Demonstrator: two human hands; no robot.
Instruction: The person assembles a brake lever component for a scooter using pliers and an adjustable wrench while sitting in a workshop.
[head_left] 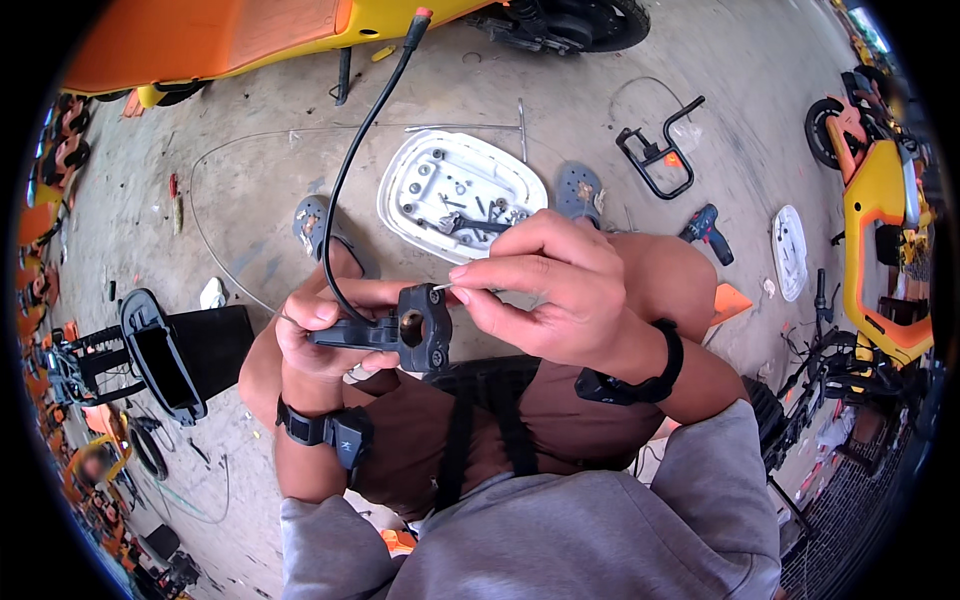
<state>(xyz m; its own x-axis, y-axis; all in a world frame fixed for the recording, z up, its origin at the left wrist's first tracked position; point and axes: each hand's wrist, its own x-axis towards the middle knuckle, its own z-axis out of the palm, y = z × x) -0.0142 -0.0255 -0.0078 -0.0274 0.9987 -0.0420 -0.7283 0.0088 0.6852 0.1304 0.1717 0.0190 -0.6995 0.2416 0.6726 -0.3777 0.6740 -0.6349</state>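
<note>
My left hand [318, 338] is closed around a black brake lever bracket [409, 341] with a round clamp opening and two screws on its face. From the bracket a black cable [343, 165] curves upward to a red-tipped plug. A thin bare wire [205, 205] runs from beside my left fingers in a wide loop over the floor. My right hand [560, 285] pinches a thin pale rod [446, 287] between thumb and forefinger, its end at the bracket's upper screw. The rod's kind is too small to make out.
On the floor ahead, a white plastic tray [398, 170] holds screws and small parts. Beyond lie a T-shaped tool [521, 125] and a black tubular frame [686, 185]. A cordless drill [712, 235] lies right. An orange-yellow scooter [230, 45] stands in front; a black seat-like part [205, 345] lies left.
</note>
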